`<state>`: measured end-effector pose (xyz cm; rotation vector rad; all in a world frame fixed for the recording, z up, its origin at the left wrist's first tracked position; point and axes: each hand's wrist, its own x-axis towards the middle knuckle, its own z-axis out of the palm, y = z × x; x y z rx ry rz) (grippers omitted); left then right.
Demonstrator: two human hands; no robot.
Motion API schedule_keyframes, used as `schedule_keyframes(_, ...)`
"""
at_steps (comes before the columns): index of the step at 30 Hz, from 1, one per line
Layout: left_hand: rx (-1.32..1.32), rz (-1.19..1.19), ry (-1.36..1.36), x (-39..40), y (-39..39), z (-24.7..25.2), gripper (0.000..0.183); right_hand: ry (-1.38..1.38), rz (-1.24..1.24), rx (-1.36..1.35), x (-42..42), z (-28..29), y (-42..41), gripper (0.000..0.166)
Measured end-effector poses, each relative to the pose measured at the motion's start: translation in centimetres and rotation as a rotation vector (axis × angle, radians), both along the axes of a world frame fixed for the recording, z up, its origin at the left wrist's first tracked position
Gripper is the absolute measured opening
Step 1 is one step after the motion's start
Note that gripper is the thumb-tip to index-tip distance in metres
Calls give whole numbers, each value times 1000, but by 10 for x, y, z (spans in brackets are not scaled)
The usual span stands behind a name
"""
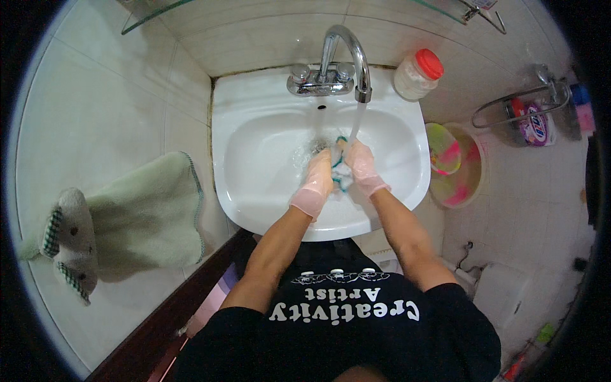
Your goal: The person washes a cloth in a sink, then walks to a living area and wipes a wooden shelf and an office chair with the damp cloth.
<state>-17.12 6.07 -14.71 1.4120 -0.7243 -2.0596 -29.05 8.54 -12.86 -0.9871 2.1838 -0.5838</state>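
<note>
Over the basin of a white ceramic sink [253,157], my left hand [316,184] and my right hand [363,164] both wear thin pink gloves. Between them is a wet white cloth [342,169] with teal edging, bunched up and gripped from either side. A stream of water [357,122] falls from the chrome gooseneck faucet [363,71] onto my right hand and the cloth. Water splashes around the drain [320,144], just beyond my left fingertips. The gloves and cloth hide most of my fingers.
A jar with a red lid [420,74] stands on the sink's back right corner. Left hangs a green animal-shaped towel [148,215]. To the right are a bucket [460,188] with a dipper [443,148], and a wire rack [520,119] holding bottles. A glass shelf [157,14] crosses above.
</note>
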Motion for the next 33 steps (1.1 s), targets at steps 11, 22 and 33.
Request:
schedule_keyframes(11,-689,-523,-97,62,-31,8,84,-1201,-382,-196,-17,29,29,26)
schedule_keyframes(22,-394,-602,-60,112,-59,37,22,-825,-130,42,-18,66,42,50)
schedule_keyframes(33,-497,-786,-929,111,-55,20,79,359,297,101,18,51,-10,42)
